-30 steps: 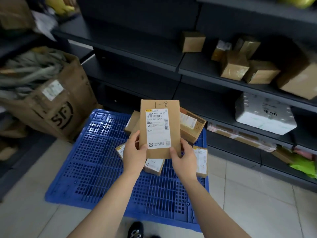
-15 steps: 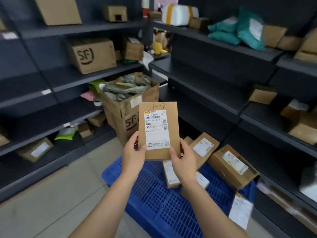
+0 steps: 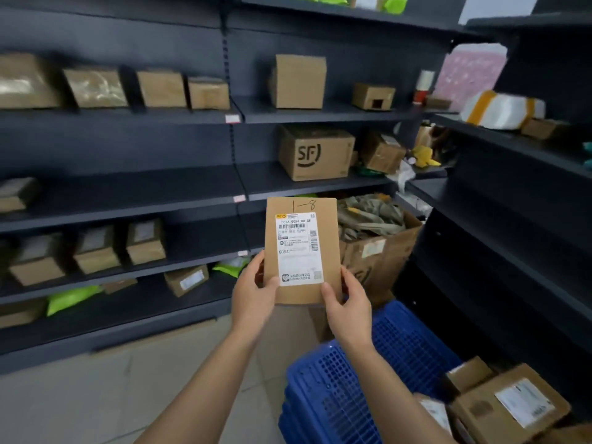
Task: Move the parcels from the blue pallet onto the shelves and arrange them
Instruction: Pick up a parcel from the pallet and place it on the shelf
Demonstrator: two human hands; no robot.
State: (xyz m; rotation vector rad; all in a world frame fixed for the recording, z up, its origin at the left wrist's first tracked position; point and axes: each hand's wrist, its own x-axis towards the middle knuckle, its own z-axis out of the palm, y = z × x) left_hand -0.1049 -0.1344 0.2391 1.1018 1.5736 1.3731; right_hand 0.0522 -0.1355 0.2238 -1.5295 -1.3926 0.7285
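A flat brown parcel (image 3: 301, 248) with a white label and "1-8" handwritten on top is held upright in front of me. My left hand (image 3: 254, 294) grips its lower left edge and my right hand (image 3: 347, 302) grips its lower right corner, thumbs on the front. The blue pallet (image 3: 368, 373) lies on the floor at the lower right, with several brown parcels (image 3: 509, 408) on its far right part. Dark shelves (image 3: 128, 200) face me, with a bare stretch on the middle-left level.
Brown boxes line the upper shelf (image 3: 160, 89) and a lower shelf (image 3: 96, 251). An SF box (image 3: 315, 152) sits on the middle shelf. A large open carton (image 3: 378, 245) of greyish bags stands behind the parcel. Green bags (image 3: 72, 298) lie low left. More shelving (image 3: 512, 193) stands on the right.
My view has swung left from the pallet toward the left shelves. Both hands still hold the parcel the same way, upright in front of me.
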